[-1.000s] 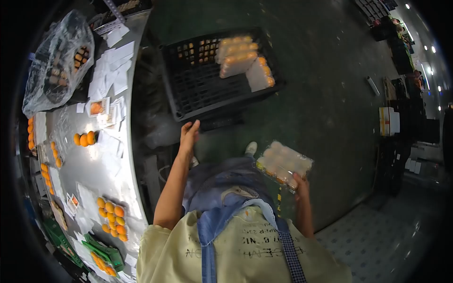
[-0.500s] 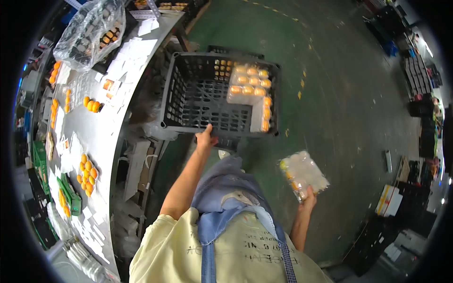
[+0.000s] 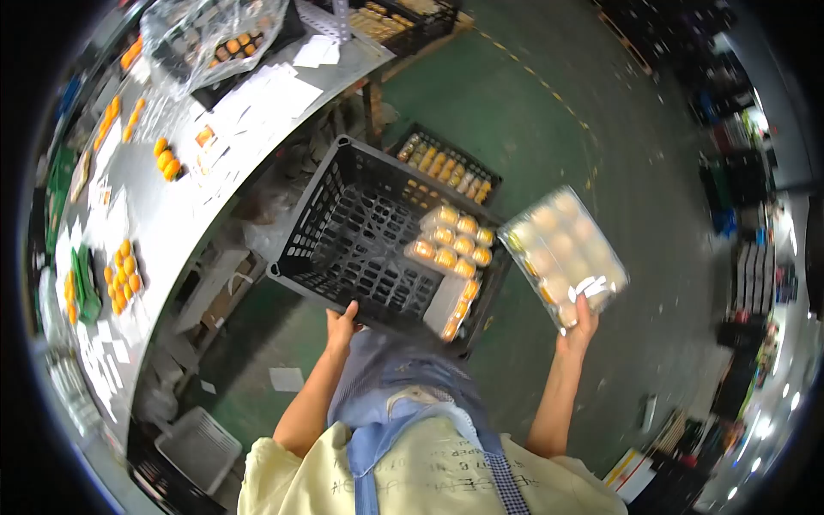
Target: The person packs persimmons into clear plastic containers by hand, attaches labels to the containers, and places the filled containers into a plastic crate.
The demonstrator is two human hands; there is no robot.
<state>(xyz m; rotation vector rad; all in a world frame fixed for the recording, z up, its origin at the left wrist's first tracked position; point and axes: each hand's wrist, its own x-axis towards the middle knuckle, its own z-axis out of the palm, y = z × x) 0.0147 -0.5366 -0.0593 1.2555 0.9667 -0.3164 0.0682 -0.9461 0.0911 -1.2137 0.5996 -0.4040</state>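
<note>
My left hand (image 3: 342, 328) grips the near rim of a black plastic crate (image 3: 378, 159), which sits tilted in the view in front of me. Inside, toward its right end, are clear packs of orange fruit (image 3: 451, 240), some flat and one standing on edge. Out to the right, my right hand (image 3: 580, 324) is closed on the lower edge of a fruit pack (image 3: 566, 249) in clear wrap. Pale round shapes fill that pack, with a little orange and yellow along its left side. It is held beside the crate's right end, apart from it.
Another black crate (image 3: 446, 163) with fruit packs stands on the floor just beyond. A long worktable (image 3: 184, 219) on the left carries papers, loose orange fruit (image 3: 124, 275) and a bag-covered box (image 3: 215, 43). A grey bin (image 3: 199, 446) lies low at the left.
The fruit pack in my right hand has risen and come nearer the crate, its broad face turned to view. The crate appears rotated and lower as my view has turned. My left hand stays on its rim.
</note>
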